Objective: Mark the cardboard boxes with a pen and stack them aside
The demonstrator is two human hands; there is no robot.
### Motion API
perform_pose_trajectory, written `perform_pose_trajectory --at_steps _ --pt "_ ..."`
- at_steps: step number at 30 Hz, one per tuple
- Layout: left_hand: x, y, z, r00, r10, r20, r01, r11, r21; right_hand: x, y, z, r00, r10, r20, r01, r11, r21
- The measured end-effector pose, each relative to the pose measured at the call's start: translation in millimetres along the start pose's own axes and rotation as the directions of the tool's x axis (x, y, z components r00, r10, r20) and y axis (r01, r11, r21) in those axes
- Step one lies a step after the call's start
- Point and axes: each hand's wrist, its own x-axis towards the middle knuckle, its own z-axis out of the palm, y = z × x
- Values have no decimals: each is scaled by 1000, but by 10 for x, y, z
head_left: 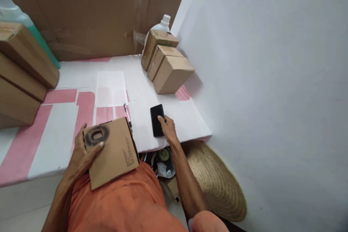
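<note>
My left hand (83, 156) grips a brown cardboard box (114, 157) by its left side, thumb on the top face beside a hole ringed with black scribble. Printed text runs along the box's right part, and the box leans over the table's front edge above my orange clothing. At the right, my right hand (168, 127) is closed on the edge of a black smartphone (157, 121), thumb on its dark screen. The phone is at the tabletop; whether it is lifted I cannot tell. Between box and phone lies a pen (128, 116), near a white sheet of paper (111, 88).
Cardboard boxes (174, 74) stand at the back right before a white bottle (164, 23). More boxes (21, 76) and a green-liquid jug (40, 32) fill the left. A cardboard panel (95, 14) backs the table. A woven straw hat (217, 181) sits below, by the white wall (272, 79).
</note>
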Motion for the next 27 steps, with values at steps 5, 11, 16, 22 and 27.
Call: perform_pose_trajectory --at_steps 5,11,16,22,27 --pt "-75 -40 -99 999 -37 -21 38 999 20 70 82 -13 996 -24 -87 8 984 -177" --pt "-287 -178 -202 986 25 -162 -30 999 -27 -47 35 -138 990 -98 -103 64 954 -294" --pt "-610 -264 -43 994 36 -108 -51 989 -139 -605 -97 -115 840 -161 519 176 984 19" --pt "-858 -140 -6 997 66 -30 -71 983 -170 -1184 -283 179 653 -299 696 177 954 243" --pt "-844 185 -552 992 122 -28 -125 971 -204 -1003 -868 188 732 -327 598 198 941 273"
